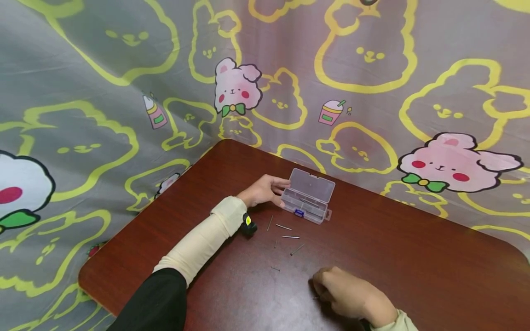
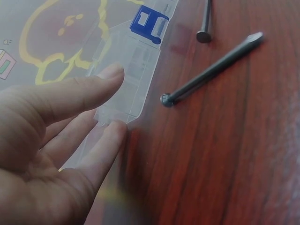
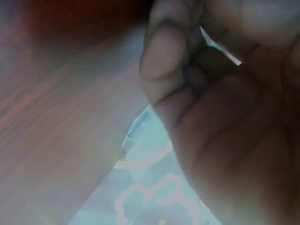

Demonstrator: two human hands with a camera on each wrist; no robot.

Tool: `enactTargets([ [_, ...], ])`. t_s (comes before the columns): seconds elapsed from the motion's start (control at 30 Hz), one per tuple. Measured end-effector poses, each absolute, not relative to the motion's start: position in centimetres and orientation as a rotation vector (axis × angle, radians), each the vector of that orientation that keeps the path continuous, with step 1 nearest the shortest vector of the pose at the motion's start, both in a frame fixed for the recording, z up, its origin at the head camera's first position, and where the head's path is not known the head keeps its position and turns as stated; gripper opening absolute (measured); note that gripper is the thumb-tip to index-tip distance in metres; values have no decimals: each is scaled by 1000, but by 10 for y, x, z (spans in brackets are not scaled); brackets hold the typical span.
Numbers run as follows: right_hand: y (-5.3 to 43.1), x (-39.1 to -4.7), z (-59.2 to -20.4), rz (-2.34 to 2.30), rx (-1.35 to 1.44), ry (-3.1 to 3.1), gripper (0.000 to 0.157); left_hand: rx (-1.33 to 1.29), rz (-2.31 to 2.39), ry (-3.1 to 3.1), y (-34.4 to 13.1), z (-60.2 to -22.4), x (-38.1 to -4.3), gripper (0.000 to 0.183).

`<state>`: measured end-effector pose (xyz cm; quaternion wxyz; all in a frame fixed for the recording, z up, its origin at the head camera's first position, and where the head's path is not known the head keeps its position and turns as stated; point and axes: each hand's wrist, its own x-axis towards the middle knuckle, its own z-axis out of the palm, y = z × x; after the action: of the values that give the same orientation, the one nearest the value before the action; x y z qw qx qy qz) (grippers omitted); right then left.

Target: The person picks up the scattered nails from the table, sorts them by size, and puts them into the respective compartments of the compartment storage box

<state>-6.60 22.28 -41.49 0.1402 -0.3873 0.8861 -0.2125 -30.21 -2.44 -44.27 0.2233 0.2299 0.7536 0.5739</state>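
Observation:
A clear plastic box (image 1: 304, 206) with a blue latch (image 2: 149, 23) stands on the table, its lid (image 1: 312, 185) raised. Thin metal pieces lie inside it. My left hand (image 1: 265, 191) holds the left end of the box between thumb and fingers. In front of the box several nails (image 1: 290, 237) of different lengths lie loose; one nail (image 2: 211, 70) shows large in the left wrist view. Closer to me, my right hand (image 1: 341, 292) is low over the table with curled fingers. A thin piece like a nail shows at its fingertips; the palm hides the rest.
The brown wooden table (image 1: 393, 257) has rounded corners. A patterned curtain (image 1: 290, 55) hangs along its far and left sides. A small black device (image 1: 248, 226) is strapped at the left wrist.

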Motion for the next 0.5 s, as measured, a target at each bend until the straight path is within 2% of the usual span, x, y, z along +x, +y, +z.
enactTargets([
  [0.2,232,-75,-411,-842,-1021,2495,34,647,1591,2071,-25,-443,-303,83],
  [0.5,241,-91,-420,-1165,-922,2477,14,651,1594,2066,-25,-444,-302,83],
])
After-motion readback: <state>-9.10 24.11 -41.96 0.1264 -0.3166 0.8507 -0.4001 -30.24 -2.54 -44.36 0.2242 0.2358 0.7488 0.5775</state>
